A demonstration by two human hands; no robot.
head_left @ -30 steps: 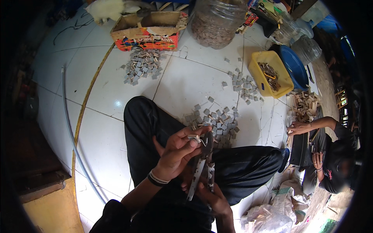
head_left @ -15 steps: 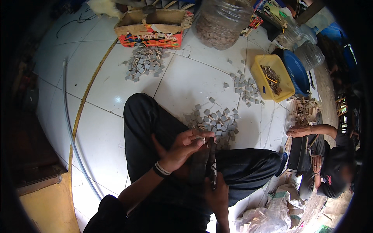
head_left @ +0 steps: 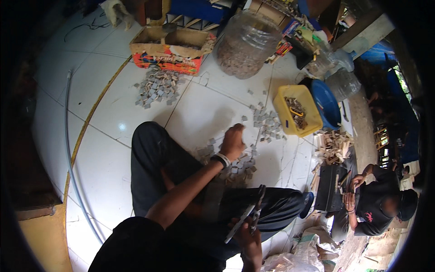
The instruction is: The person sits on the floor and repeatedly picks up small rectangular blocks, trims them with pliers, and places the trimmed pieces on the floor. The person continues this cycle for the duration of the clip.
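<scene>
My left hand (head_left: 233,142) has left the head of the pincers (head_left: 248,212) and now stretches away over the floor (head_left: 108,149). I take that as a break in the joint work of both hands: my left fingers no longer steady anything against the tool. On the right, the co-worker's hand has come away from the wood heap.

A grey hose (head_left: 74,154) curves along the floor's left edge. Toward its far edge stands a cardboard box (head_left: 167,61) with a red front, a pile of grey square pieces (head_left: 157,88) lying just off the box's near edge. Next comes my left hand, curled, back upward, above the nearer grey pieces (head_left: 241,166) — the fingertips are hidden, so I cannot tell whether they pinch one. Below, my right hand (head_left: 249,239) is wrapped round the handles of the pincers, which slant in front of my thigh; I cannot make out whether the jaws meet.

Farther right, loose squares (head_left: 268,123) reach almost to the left edge of a yellow tub (head_left: 282,111), with a blue basin (head_left: 327,102) beside it. Toward the floor's right edge lie wood offcuts (head_left: 334,146) — and past them are the co-worker's hands (head_left: 350,201), close together.
</scene>
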